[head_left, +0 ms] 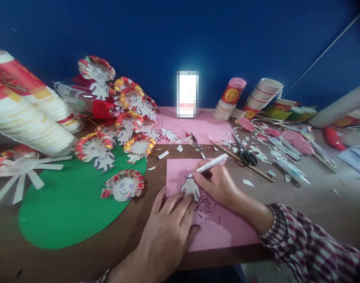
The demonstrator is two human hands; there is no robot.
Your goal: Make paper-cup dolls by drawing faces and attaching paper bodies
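Deep blue wall (pixel 180 35) at the back, brown wooden table (pixel 300 212) in front, and right at the near edge lies a flat pink sheet (pixel 224 232) with dark scribbles on it. On that sheet, under both hands, sits a small pale paper cut-out (pixel 191 188), body-shaped, with stubby arms.

The left hand (pixel 168 228) lies open and flat, fingers spread, its fingertips pressing on the cut-out's lower edge. The right hand (pixel 217 184) is closed in a writing grip around a white marker (pixel 211 164), whose tip meets the top of the cut-out.

The sheet's near edge runs close to the table's front edge. There is bare wood just right of the right hand. Left of the left hand a smooth green paper disc (pixel 65 212) spreads wide, with a frilly red-and-yellow paper face (pixel 125 188) lying on its rim, just beside the left fingers.

Beyond the marker, paper scraps litter the wood. Black-handled scissors (pixel 245 153) and a thin wooden stick (pixel 241 161) lie beyond the right hand, off to its right. Further back lies a second pink sheet (pixel 203 125). Far left, a toppled stack of paper cups (pixel 29 114) juts in, well apart from both hands.
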